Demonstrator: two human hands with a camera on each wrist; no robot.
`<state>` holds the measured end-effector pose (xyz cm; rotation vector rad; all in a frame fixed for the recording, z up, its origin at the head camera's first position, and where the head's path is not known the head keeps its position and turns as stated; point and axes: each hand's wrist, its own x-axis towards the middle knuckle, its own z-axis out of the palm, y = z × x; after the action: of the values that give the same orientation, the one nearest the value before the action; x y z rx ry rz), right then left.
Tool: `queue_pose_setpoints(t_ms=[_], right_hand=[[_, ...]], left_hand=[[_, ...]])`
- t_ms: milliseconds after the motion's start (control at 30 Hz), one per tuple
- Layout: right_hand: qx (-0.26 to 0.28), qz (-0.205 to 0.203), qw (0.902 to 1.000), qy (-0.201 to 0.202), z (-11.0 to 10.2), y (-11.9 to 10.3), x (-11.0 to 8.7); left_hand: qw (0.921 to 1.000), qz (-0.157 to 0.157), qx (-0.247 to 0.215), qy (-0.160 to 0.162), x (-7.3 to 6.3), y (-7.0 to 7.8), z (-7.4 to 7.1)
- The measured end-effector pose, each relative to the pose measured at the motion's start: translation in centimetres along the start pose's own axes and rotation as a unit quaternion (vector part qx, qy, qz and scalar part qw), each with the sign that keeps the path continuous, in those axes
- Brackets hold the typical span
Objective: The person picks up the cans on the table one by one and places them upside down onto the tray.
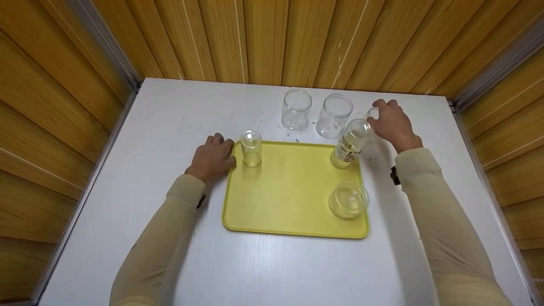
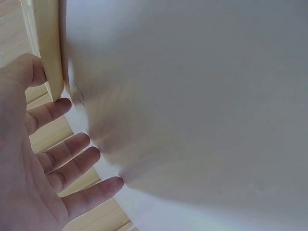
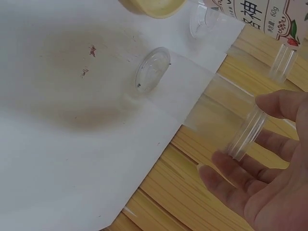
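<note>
My right hand (image 1: 393,123) reaches past the right end of the yellow tray (image 1: 289,191). In the right wrist view its thumb and fingers pinch the ridged rim of a clear jar (image 3: 244,129), whose base is close over the white tabletop. A labelled clear bottle (image 1: 346,148) partly covers this jar in the head view. My left hand (image 1: 212,157) rests by the tray's upper left corner, thumb along the edge and fingertips on the table in the left wrist view. Just inside that corner stands a narrow clear jar (image 1: 251,151).
Two clear open jars, one on the left (image 1: 296,110) and another nearer my right hand (image 1: 334,117), stand behind the tray. A short round clear jar (image 1: 348,199) sits on the tray's right front. Yellow wood-look panels (image 1: 263,38) enclose the white table (image 1: 272,272).
</note>
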<state>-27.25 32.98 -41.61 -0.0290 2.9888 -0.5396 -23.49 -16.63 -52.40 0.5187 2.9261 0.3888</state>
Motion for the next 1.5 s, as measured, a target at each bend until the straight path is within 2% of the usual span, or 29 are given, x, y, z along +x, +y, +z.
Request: queue_pose_setpoints(t_ms=[233,567,867,1233,1500], right_hand=[[0.005,0.0,1.0,0.006,-0.3,0.2,-0.4],[0.019,0.007,0.9991,0.039,-1.2,0.4,-1.2],[0.063,0.017,0.9961,0.058,-1.7,0.8,-2.0],[0.14,0.032,0.9836,0.109,-3.1,1.0,-3.5],[0.193,0.062,0.973,0.111,-3.8,0.9,-4.3]], left_hand=[[0.9999,0.007,0.001,0.008,-0.1,0.0,0.0],[1.0,0.002,0.0,0.003,0.0,0.0,0.0],[1.0,0.0,0.002,0.001,0.1,-0.1,0.2],[1.0,0.001,0.007,-0.001,0.1,-0.1,0.0],[1.0,-0.002,0.002,0.003,0.0,0.0,0.1]])
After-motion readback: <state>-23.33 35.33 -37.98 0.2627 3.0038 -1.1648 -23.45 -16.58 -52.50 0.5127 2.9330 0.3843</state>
